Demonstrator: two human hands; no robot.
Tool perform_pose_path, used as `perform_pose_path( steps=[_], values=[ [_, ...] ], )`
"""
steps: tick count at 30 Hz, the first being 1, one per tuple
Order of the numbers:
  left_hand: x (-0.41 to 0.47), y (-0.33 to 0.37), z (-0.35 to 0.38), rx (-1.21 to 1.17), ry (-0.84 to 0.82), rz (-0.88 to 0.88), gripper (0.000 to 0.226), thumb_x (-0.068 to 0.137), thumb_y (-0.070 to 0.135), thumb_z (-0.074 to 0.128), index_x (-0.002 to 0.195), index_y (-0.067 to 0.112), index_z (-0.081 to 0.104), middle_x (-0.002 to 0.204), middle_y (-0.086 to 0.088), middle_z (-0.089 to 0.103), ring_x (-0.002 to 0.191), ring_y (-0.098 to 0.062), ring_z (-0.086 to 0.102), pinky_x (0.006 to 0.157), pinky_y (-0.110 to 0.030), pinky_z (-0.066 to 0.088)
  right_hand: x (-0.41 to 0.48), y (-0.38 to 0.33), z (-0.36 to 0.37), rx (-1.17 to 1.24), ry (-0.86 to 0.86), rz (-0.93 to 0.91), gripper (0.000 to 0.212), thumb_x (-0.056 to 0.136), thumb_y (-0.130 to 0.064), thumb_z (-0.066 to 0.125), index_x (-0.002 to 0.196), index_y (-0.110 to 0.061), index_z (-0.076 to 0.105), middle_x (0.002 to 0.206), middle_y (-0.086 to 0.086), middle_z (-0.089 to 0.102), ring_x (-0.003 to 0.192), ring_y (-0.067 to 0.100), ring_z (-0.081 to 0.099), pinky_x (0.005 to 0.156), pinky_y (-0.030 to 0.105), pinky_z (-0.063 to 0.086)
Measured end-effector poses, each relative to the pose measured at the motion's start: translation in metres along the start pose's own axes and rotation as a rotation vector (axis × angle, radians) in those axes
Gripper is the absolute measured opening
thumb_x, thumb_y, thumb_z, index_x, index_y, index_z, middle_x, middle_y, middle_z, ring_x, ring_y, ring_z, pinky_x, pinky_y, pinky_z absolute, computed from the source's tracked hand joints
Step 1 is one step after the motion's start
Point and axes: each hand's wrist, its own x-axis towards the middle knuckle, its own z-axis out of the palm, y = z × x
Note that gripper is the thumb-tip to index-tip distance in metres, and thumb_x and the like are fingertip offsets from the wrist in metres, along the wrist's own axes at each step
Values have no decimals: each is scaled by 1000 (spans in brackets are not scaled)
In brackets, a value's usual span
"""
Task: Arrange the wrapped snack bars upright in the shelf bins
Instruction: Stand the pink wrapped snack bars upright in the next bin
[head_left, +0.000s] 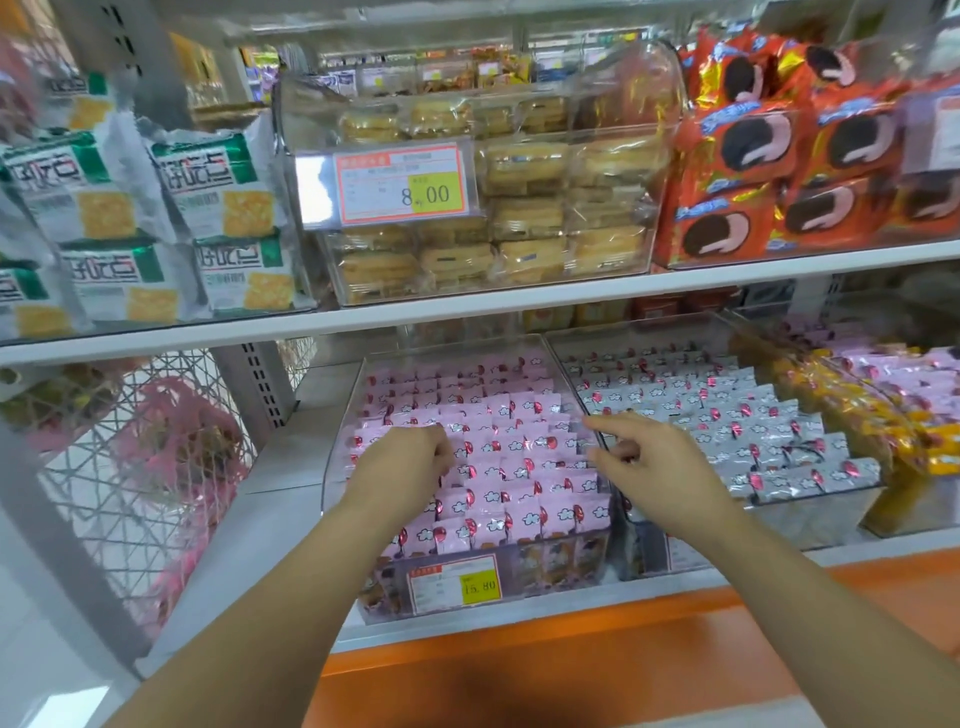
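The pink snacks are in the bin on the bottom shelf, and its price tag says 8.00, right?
Not quite. The pink snacks do sit in the bottom-shelf bin, but its price tag reads 15.80. The 8.00 tag is on the cake bin above, as the head view shows.

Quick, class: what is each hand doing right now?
Left hand: fingers curl down into the pink snack bars; grip cannot be told.
Right hand: open, index finger out, holding nothing.
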Motion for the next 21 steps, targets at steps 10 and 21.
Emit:
perform_pose_path(
  steps=[10, 21],
  values=[
    [9, 68, -11, -216, -43, 175, 18, 92, 32, 57, 105, 26, 68, 91, 13, 61, 87, -12, 61, 79, -29, 50, 6, 6, -12, 135, -110, 14, 41, 86, -30, 66, 126, -34, 58, 92, 0, 63, 61, -3, 50, 55, 10, 37],
    [25, 86, 23, -127, -62, 197, 14, 96, 27, 52, 83, 21, 57, 95, -2, 69, 73, -17, 59, 67, -30, 48, 6, 9, -16, 225, -139, 8, 42, 84, -32, 69, 125, -37, 59, 61, -14, 50, 47, -9, 48, 73, 19, 43]
  ],
)
